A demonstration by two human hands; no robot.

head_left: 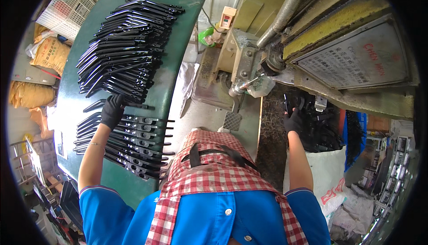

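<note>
On the green tabletop [187,13] at left lie rows of glossy black bent rods [120,44], with more rods fitted with flat brackets [142,136] lower down. My black-gloved left hand [112,109] is closed on one bent rod [139,105] between the two groups. At right, my black-gloved right hand [293,119] grips a small black part [286,101] at the edge of a white sack [327,173] holding a heap of dark parts [323,129].
An olive-yellow machine [339,35] with a metal nameplate fills the upper right; its spindle [243,84] sits centrally above a foot pedal [232,122]. A dark worn board [272,147] runs beside the sack. Yellow sacks [49,55] and a plastic crate [67,9] stand at far left.
</note>
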